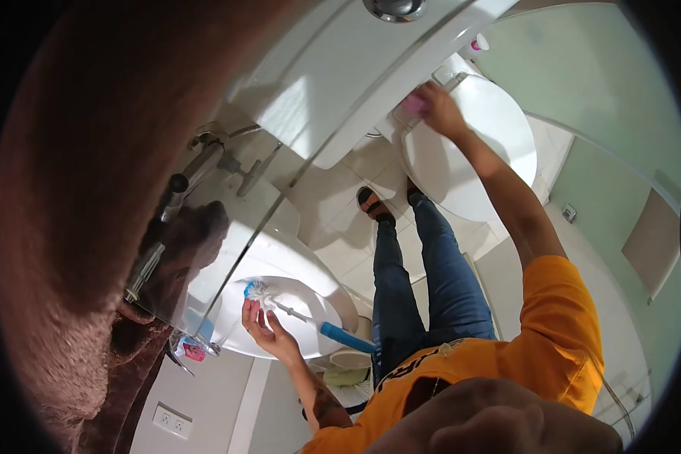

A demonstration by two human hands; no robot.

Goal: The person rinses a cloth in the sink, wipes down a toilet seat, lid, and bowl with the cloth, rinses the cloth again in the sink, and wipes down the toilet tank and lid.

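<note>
My left hand (268,333) is over the white sink basin (318,295), with its fingers loosely curved and the thumb apart. Its fingertips are at the blue and white bristles of a cleaning brush (257,291); whether they touch is hard to tell. The brush's white shaft and blue handle slant toward my thigh, where the handle's end goes out of sight. At the hinge end of the closed toilet lid (492,144), my right hand (440,110) is closed on a pink cloth (414,104), blurred and partly hidden by the fingers.
A chrome faucet (204,344) rises at the sink's edge, near a pink and white packet (193,350). A glass edge (280,197) crosses the view. Frosted glass panels (583,76) stand beyond the toilet. A wall outlet (172,420) is at lower left. My feet stand on the tiled floor.
</note>
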